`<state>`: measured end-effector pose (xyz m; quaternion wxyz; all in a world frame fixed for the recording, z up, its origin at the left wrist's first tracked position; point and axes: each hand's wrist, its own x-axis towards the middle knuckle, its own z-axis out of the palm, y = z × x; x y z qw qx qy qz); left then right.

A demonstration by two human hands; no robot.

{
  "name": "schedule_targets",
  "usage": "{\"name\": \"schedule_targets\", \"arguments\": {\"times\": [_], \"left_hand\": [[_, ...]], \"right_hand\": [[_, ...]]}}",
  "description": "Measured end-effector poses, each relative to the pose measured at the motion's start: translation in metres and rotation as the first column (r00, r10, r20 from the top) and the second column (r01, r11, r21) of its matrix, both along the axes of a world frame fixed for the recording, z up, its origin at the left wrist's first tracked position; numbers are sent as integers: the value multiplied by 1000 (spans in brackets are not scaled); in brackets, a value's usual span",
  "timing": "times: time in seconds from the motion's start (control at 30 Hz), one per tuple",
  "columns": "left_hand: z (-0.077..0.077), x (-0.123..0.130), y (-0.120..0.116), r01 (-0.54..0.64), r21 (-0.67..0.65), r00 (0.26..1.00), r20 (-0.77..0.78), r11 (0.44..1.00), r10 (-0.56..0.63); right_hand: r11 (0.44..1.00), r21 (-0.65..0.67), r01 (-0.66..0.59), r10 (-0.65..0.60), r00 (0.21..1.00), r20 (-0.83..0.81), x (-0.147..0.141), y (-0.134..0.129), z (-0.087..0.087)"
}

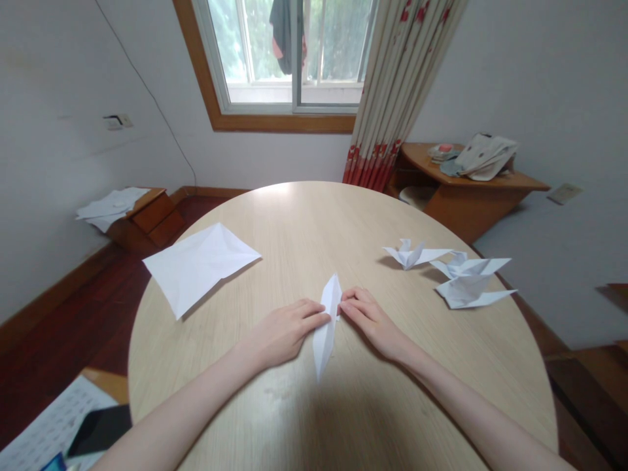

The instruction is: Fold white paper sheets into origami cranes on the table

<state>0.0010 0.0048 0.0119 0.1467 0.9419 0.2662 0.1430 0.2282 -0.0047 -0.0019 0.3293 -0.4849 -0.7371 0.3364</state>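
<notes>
A narrow folded piece of white paper (324, 340), pointed at both ends, lies on the round table (304, 222) in front of me. My left hand (293, 327) rests on its left side, with thumb and fingers closed on the paper near its middle. At its right edge, my right hand (370, 317) pinches the paper between thumb and bent fingers. The fingertips hide part of that edge. Folded paper birds stand to the right: one small bird (409, 254) and others (466, 284) close together. On the left lies a creased paper sheet (201, 265).
Beyond the table's right edge stands a wooden desk (471, 186) with a bag (485, 157) on it. Papers (110, 208) lie on a low cabinet (147, 222) at left. A dark phone (101, 428) lies at lower left, next to my left forearm.
</notes>
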Motion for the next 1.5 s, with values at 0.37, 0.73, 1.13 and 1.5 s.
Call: {"name": "schedule_targets", "arguments": {"times": [0.37,0.73,1.13,1.5], "left_hand": [[0,4,-2,13,84,999,-48,996,-9],[-1,2,0,-34,129,998,-41,991,40],[0,7,-5,-121,10,993,14,993,121],[-7,11,-3,-145,33,989,33,989,144]], "right_hand": [[980,113,164,-171,983,63,0,1,-14],[953,287,-100,75,993,95,-4,1,-9],[958,94,-272,259,957,132,6,-1,4],[954,197,-224,197,969,147,4,1,4]]}}
